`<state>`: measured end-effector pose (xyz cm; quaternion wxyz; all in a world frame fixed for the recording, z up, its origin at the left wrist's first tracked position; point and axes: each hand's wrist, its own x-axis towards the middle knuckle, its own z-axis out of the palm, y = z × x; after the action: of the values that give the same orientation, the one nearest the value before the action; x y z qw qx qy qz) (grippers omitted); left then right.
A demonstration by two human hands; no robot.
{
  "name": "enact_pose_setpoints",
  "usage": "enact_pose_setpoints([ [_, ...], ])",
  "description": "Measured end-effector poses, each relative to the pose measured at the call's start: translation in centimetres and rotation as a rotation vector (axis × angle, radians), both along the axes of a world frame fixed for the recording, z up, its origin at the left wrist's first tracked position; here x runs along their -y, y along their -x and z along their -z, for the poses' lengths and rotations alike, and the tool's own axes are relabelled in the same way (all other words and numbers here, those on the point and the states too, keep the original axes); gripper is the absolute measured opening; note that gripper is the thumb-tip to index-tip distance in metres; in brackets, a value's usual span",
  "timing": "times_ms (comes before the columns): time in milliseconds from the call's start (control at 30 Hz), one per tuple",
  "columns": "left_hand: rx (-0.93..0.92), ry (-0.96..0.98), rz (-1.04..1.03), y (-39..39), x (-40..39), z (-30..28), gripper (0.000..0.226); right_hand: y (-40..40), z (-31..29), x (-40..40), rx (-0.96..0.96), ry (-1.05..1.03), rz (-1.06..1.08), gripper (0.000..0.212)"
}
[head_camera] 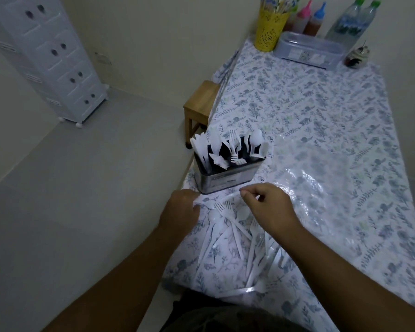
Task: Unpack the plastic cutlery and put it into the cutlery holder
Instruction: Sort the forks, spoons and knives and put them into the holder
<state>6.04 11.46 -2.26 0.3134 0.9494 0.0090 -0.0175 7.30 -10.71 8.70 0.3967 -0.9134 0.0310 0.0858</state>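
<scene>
Cutlery (235,226) partly fills the holder (225,173); many pieces remain on the table (321,130). Left hand (180,209) and right hand (266,204) pinch a wrapped piece (219,197).

Setting: a room in a home, used for eating. Evidence: a table (333,121) under a floral plastic cloth fills the right of the frame. At upper right stand squeeze sauce bottles (308,19), water bottles (350,22) and a yellow holder of sticks (270,29). A wooden stool (200,104) sits at centre. A white plastic drawer tower (50,56) stands at upper left on a tiled floor (70,188).
</scene>
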Motion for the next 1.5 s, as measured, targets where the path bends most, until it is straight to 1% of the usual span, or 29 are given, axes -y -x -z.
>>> enact_pose_setpoints([
  [67,-0.014,-0.086,0.037,0.0,0.1,1.1,0.028,1.4,1.2,1.1,-0.09,-0.044,0.001,0.015],
  [200,-0.03,-0.156,0.049,0.9,0.6,1.5,0.008,3.4,2.8,3.0,-0.22,-0.107,-0.006,0.013],
  [267,-0.009,-0.196,0.031,1.9,1.0,1.4,0.01,4.2,3.3,3.9,-0.267,-0.117,-0.014,0.014],
  [300,0.006,-0.186,-0.01,2.5,1.2,1.1,0.013,4.5,3.4,4.3,-0.288,-0.121,-0.021,0.014],
  [367,-0.005,-0.098,-0.139,4.1,2.1,0.1,0.015,5.3,3.8,4.9,-0.334,-0.15,-0.025,0.014],
  [400,-0.026,-0.023,-0.224,5.0,2.8,-0.7,0.014,5.6,3.9,5.2,-0.354,-0.174,-0.018,0.015],
  [467,-0.087,0.17,-0.39,6.7,4.9,-2.5,0.012,6.0,3.9,5.4,-0.395,-0.24,0.005,0.016],
  [500,-0.15,0.283,-0.438,7.4,6.4,-3.5,0.011,6.1,3.7,5.4,-0.424,-0.27,0.013,0.019],
  [567,-0.294,0.482,-0.416,8.3,9.2,-4.8,0.011,6.3,3.6,5.5,-0.503,-0.319,0.015,0.028],
  [600,-0.331,0.525,-0.349,8.6,10.5,-5.3,0.011,6.4,3.7,5.6,-0.547,-0.351,0.018,0.026],
  [633,-0.342,0.531,-0.26,8.8,11.6,-5.6,0.011,6.7,3.6,5.7,-0.582,-0.385,0.026,0.023],
  [700,-0.311,0.454,-0.092,8.5,13.1,-5.6,0.01,6.8,4.1,6.2,-0.599,-0.427,0.1,0.03],
  [733,-0.281,0.387,-0.045,7.8,13.4,-5.3,0.01,6.8,4.2,6.5,-0.602,-0.457,0.164,0.029],
  [767,-0.242,0.324,-0.048,6.9,13.4,-5.2,0.01,6.8,4.2,6.9,-0.611,-0.499,0.239,0.026],
  [833,-0.174,0.274,-0.181,4.4,12.7,-4.7,0.007,6.6,3.9,7.9,-0.641,-0.59,0.382,0.023],
  [900,-0.156,0.264,-0.36,1.7,11.2,-3.9,0.024,6.6,3.7,8.8,-0.651,-0.623,0.434,0.023],
  [933,-0.173,0.242,-0.401,0.6,10.5,-3.3,0.032,6.7,4.0,9.2,-0.649,-0.625,0.429,0.022],
  [967,-0.199,0.205,-0.413,-0.2,9.8,-2.6,0.034,6.7,4.0,9.5,-0.646,-0.618,0.407,0.02],
  [1067,-0.225,0.105,-0.357,-1.1,8.8,-1.3,0.01,6.9,4.0,9.8,-0.663,-0.563,0.288,0.012],
  [1133,-0.203,0.098,-0.298,-1.1,8.7,-1.4,0.011,6.8,3.6,9.6,-0.676,-0.555,0.245,0.012],
  [1200,-0.193,0.168,-0.203,-0.8,8.8,-2.4,0.009,6.4,3.6,9.5,-0.646,-0.501,0.222,0.009],
  [1267,-0.207,0.231,-0.053,-0.6,9.3,-4.0,0.006,5.9,3.6,9.4,-0.588,-0.436,0.214,0.01],
  [1367,-0.272,0.237,0.187,-0.2,10.5,-5.9,0.005,5.2,3.8,8.9,-0.561,-0.471,0.228,0.008],
  [1433,-0.285,0.243,0.247,-0.3,11.0,-6.3,0.008,5.0,3.8,8.3,-0.543,-0.46,0.195,0.007],
  [1500,-0.262,0.279,0.231,-0.7,11.3,-6.5,0.01,4.9,3.7,7.8,-0.51,-0.471,0.177,0.009],
])
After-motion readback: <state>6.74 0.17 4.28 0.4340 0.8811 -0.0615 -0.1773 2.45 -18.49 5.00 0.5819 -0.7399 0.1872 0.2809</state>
